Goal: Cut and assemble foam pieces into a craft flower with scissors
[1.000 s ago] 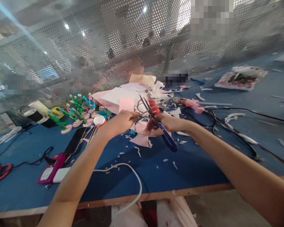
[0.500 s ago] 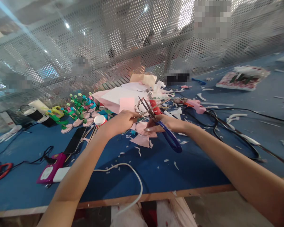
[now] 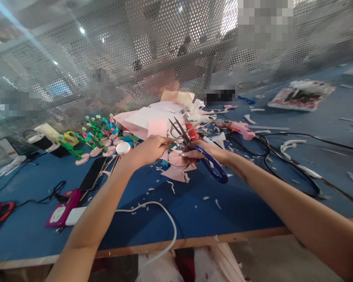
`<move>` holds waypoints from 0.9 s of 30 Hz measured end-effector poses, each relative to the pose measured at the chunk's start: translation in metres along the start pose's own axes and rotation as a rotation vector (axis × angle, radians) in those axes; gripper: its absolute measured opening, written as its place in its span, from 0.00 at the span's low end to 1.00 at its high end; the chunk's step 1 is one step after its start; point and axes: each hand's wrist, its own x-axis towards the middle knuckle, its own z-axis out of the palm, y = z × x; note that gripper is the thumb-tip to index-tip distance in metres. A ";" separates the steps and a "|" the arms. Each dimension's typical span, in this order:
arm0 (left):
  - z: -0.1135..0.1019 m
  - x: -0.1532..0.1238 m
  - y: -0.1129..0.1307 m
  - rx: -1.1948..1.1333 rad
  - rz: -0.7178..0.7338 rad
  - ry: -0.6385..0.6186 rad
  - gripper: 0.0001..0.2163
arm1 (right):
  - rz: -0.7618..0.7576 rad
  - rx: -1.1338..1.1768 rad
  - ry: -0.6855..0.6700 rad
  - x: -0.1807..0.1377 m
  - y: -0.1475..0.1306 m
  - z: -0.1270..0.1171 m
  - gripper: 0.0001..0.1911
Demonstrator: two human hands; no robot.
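Observation:
My right hand (image 3: pixel 207 152) grips blue-handled scissors (image 3: pixel 214 169) whose blades are spread apart and point up and away from me. My left hand (image 3: pixel 151 149) is closed in a pinch on a small thin piece held at the blades; I cannot make out what it is. Both hands hover just above the blue table (image 3: pixel 194 211), over pink paper pieces (image 3: pixel 176 164) and white scraps.
A pile of pink and white paper (image 3: pixel 153 117) lies behind the hands. Small green and pink craft flowers (image 3: pixel 94 137) stand at the left. A pink glue gun (image 3: pixel 242 131) with black cables lies at the right. A phone (image 3: pixel 92 178), pink device (image 3: pixel 63 209) and white cable lie nearer me. A perforated metal screen rises behind.
The scissors' handle has swung slightly to the right and the blades stay spread. Both hands have shifted very little.

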 end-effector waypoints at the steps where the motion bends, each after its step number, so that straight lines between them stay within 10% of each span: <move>1: 0.000 0.000 -0.001 -0.004 0.004 -0.001 0.17 | -0.001 0.004 0.002 0.000 -0.001 0.000 0.20; 27: -0.002 -0.002 0.002 0.024 0.011 -0.007 0.16 | -0.040 -0.138 0.058 -0.002 -0.003 0.002 0.14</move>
